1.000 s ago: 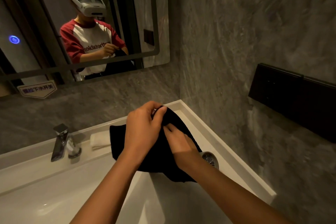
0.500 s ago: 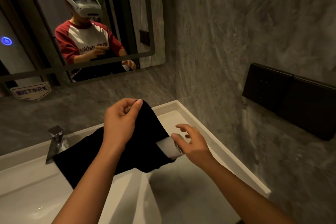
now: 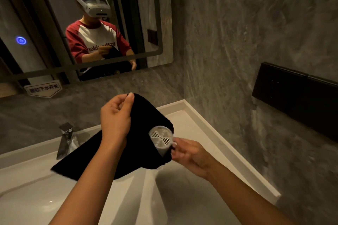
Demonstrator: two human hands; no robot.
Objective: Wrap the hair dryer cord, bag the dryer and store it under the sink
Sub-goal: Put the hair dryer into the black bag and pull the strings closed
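A black cloth bag [image 3: 146, 115] hangs over the white sink [image 3: 210, 126], held up by its top edge in my left hand [image 3: 115, 117]. The bag's mouth faces right. A white hair dryer [image 3: 161, 139] pokes out of that mouth, its round grilled end toward me. My right hand [image 3: 190, 153] grips the dryer's barrel from the right, at the bag's opening. The rest of the dryer and its cord are hidden inside the bag or behind my hand.
A chrome faucet [image 3: 65, 139] stands at the back left of the basin. A mirror [image 3: 155, 14] hangs above and reflects a person. A black wall panel [image 3: 296, 95] juts from the grey stone wall on the right.
My left hand lifted the bag and pulled it out to the left. My right hand let go of the bag's edge, then took hold of the dryer at the bag's mouth.
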